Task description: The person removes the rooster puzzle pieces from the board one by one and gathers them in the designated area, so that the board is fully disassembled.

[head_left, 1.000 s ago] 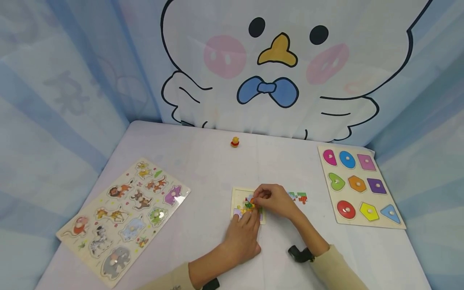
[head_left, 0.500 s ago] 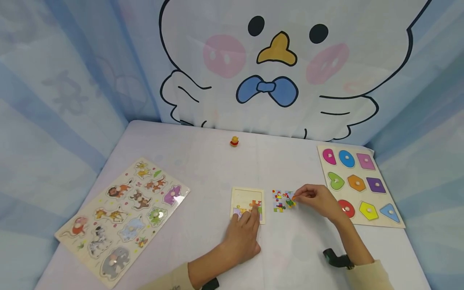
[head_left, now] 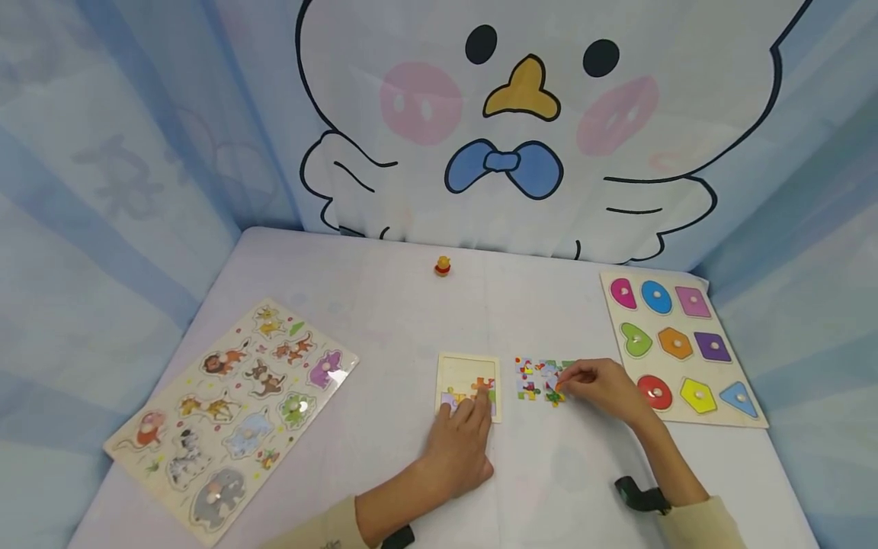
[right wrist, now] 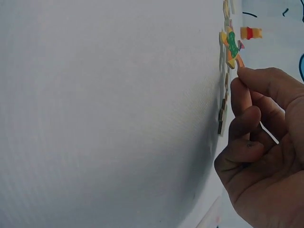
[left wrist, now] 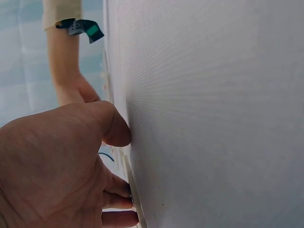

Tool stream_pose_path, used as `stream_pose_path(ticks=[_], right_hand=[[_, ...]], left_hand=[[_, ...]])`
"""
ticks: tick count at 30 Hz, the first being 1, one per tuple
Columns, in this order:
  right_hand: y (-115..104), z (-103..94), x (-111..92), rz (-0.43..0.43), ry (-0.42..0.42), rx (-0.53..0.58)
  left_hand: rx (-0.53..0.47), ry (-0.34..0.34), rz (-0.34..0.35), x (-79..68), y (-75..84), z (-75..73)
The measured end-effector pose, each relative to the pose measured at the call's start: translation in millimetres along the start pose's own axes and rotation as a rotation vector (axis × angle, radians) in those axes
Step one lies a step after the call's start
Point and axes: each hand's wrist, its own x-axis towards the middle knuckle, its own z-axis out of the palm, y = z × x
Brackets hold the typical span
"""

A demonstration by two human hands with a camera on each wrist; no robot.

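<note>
My left hand (head_left: 456,446) lies at the near side of a small wooden puzzle tray (head_left: 469,356). Its fairly straight fingers rest on jigsaw pieces (head_left: 482,383) along the tray's lower part. In the left wrist view, the fingertips touch the thin tray edge (left wrist: 134,190) while the thumb sits on the tablecloth. To the right of the tray, my right hand (head_left: 607,390) pinches a green, yellow and orange jigsaw piece (right wrist: 232,45) between thumb and index finger. That piece hovers at a group of loose jigsaw pieces (head_left: 528,368), partly covered by the hand.
A wooden animal board (head_left: 233,412) lies at the left, a shape board (head_left: 675,347) at the right, close to my right hand. A small yellow and red figure (head_left: 442,266) stands near the table's back edge. Curtains (head_left: 137,229) enclose the table.
My right hand has carried the green jigsaw piece from above the tray rightward to the loose pieces, then slightly nearer to me. My left hand has stayed on the tray.
</note>
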Motion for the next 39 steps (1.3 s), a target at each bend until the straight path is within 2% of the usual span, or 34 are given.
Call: stream_pose_path(ticks=[5,9,17,23,29,39], right_hand=[[-2,3.9,2,-0.004,0.025,-0.074],[-3,5.6,1,-0.002,0.022,-0.099],[-6,7.4,3,-0.054,0.048,-0.164],[-7,10.8,1,-0.030,0.068,-0.183],[-7,13.1,-2,-0.023,0.082,-0.192],[-11,13.6,-3,-0.019,0.087,-0.225]], left_hand=[[0.000,0.011,-0.001,0.2,-0.7,-1.0],[0.004,-0.006,0.005,1.1,-0.8,-1.9],[-0.010,0.006,-0.014,-0.6,-0.7,-4.7],[-0.008,0.007,-0.013,-0.7,-0.5,-5.1],[-0.004,0.027,-0.003,0.5,0.0,0.7],[-0.007,0.007,0.008,2.2,0.1,7.1]])
